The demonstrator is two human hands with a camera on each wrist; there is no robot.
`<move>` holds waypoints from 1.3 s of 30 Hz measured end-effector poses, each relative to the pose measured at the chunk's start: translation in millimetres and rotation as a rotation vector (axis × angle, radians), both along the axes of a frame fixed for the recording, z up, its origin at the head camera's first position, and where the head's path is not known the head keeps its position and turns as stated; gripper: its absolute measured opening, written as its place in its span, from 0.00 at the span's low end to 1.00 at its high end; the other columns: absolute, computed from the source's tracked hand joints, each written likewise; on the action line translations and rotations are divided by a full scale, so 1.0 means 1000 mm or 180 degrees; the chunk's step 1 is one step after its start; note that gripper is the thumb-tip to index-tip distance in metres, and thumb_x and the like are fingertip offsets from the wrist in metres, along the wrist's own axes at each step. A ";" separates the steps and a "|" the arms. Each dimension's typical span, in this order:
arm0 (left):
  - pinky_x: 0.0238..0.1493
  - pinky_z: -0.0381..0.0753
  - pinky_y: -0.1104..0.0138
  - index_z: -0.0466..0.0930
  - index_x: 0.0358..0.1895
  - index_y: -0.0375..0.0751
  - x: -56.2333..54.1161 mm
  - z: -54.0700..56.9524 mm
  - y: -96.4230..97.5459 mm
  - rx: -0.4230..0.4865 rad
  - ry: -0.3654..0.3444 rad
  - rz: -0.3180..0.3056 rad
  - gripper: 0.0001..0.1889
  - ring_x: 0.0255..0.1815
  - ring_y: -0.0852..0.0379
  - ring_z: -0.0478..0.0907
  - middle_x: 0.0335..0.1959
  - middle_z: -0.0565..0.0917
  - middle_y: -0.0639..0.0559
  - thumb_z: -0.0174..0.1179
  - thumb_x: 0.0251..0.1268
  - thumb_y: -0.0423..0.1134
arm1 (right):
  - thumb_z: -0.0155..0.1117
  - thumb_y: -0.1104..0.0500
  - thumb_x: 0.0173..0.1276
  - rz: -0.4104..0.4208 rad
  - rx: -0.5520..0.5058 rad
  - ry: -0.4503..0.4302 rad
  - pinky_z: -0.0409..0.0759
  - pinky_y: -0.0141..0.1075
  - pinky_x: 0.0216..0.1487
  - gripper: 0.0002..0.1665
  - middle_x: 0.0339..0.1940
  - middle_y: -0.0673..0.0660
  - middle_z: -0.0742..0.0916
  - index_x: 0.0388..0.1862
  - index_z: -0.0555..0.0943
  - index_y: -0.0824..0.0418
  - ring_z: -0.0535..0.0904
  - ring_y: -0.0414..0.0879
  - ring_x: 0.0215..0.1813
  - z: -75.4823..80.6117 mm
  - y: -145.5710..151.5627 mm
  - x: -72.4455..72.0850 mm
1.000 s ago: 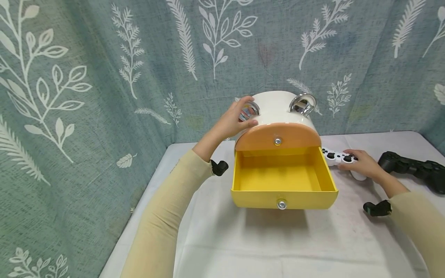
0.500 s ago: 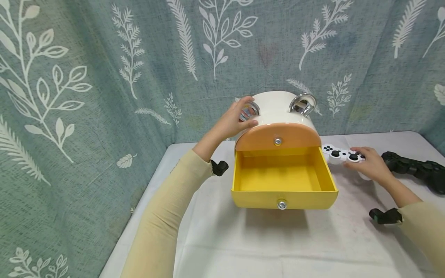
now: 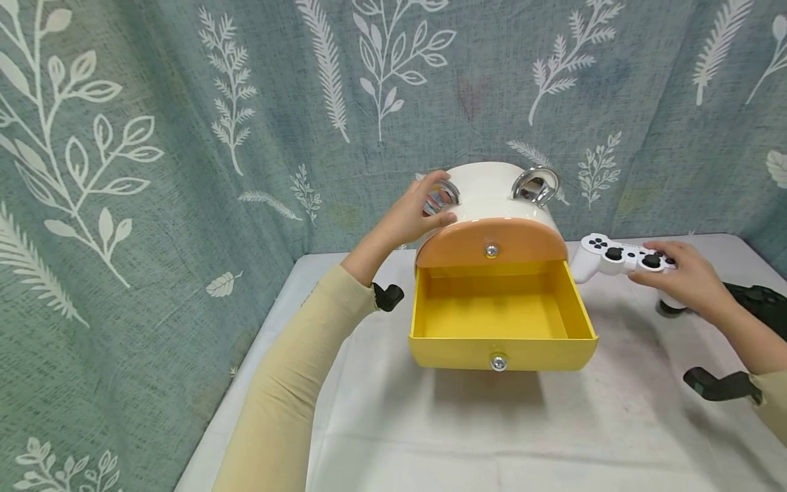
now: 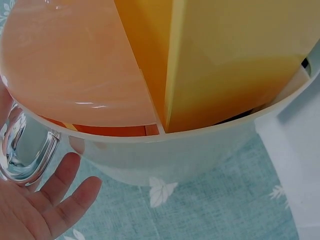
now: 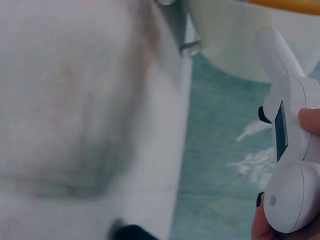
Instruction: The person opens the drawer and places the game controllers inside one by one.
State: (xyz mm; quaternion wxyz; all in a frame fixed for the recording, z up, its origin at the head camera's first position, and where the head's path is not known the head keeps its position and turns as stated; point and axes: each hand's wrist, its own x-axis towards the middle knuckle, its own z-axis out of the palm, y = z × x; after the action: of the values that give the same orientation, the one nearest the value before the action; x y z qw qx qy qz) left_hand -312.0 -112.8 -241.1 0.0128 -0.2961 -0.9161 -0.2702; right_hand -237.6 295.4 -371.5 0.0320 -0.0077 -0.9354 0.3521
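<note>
A rounded white cabinet (image 3: 486, 179) stands at the back of the table, with two chrome rings (image 3: 522, 183) on top. Its orange upper drawer (image 3: 455, 250) is closed; the yellow lower drawer (image 3: 553, 354) is pulled out, with nothing visible inside. My left hand (image 3: 406, 213) rests on the cabinet's upper left side, thumb and forefinger spread about the left ring. In the left wrist view, extended fingers (image 4: 72, 200) show beside the chrome ring (image 4: 30, 155). My right hand (image 3: 695, 277) grips a white game controller (image 3: 605, 254) by its right end, raised off the table beside the cabinet.
A black game controller (image 3: 762, 301) lies on the table at the far right, partly hidden behind my right hand and forearm. White cloth (image 3: 381, 424) covers the table. A leaf-patterned green curtain (image 3: 277, 102) hangs behind and to the left.
My right hand has lifted the white game controller off the table and moved it to the right, towards me. My left hand and the cabinet have stayed in place.
</note>
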 end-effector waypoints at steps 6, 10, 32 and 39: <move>0.46 0.75 0.67 0.50 0.68 0.52 0.001 0.000 0.000 0.0008 -0.0006 0.0006 0.35 0.47 0.56 0.68 0.54 0.65 0.48 0.57 0.61 0.49 | 0.60 0.43 0.62 -0.0021 0.0066 0.0102 0.64 0.65 0.44 0.47 0.63 0.79 0.57 0.68 0.55 0.72 0.57 0.74 0.57 0.023 -0.003 0.010; 0.46 0.75 0.67 0.50 0.68 0.53 0.001 0.000 0.000 0.0001 -0.0004 0.0014 0.35 0.48 0.56 0.68 0.54 0.65 0.48 0.57 0.61 0.49 | 0.61 0.43 0.61 -0.0083 0.0102 0.0169 0.64 0.64 0.44 0.47 0.63 0.79 0.57 0.67 0.57 0.72 0.57 0.74 0.57 0.034 -0.005 0.015; 0.47 0.75 0.66 0.49 0.68 0.53 0.002 0.002 0.000 -0.0016 -0.0014 0.0003 0.35 0.48 0.56 0.68 0.54 0.66 0.48 0.57 0.62 0.49 | 0.65 0.43 0.58 0.0038 0.0221 0.0206 0.71 0.52 0.35 0.47 0.65 0.76 0.55 0.67 0.58 0.68 0.60 0.68 0.48 0.082 -0.026 0.044; 0.47 0.75 0.66 0.50 0.68 0.52 0.002 0.002 0.000 -0.0042 0.0002 0.0001 0.35 0.48 0.56 0.68 0.53 0.66 0.48 0.57 0.61 0.49 | 0.65 0.42 0.57 0.0265 0.0205 0.0148 0.68 0.36 0.30 0.48 0.64 0.71 0.60 0.68 0.59 0.64 0.63 0.62 0.47 0.096 -0.041 0.052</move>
State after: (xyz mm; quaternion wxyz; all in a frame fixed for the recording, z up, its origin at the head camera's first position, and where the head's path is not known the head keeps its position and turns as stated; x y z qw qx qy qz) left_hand -310.4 -112.9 -239.2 0.0112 -0.2961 -0.9178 -0.2641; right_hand -185.5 254.7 -275.6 0.0393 0.0404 -0.9447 0.3230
